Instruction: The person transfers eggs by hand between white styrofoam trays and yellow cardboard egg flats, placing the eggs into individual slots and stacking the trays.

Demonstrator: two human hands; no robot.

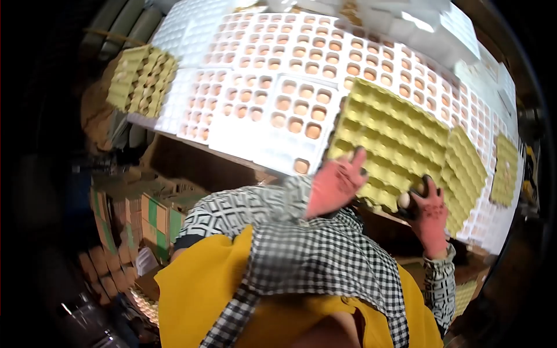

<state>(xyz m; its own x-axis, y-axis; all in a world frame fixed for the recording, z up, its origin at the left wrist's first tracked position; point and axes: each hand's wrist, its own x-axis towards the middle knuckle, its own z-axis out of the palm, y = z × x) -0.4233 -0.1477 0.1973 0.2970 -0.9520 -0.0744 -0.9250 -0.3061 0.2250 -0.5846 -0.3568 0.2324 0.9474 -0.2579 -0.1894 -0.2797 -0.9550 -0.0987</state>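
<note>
Here, the right hand (429,217) has its fingers curled round a pale egg (404,200) at the near edge of a yellow egg tray (390,136), while the left hand (337,181), fingers loosely extended, overlaps its near left corner, any grip unclear, beside white trays (237,134).

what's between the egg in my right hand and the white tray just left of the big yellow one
Your left hand and part of the big yellow tray lie between the egg in your right hand and the white tray; lifting over both would probably clear them.
</note>
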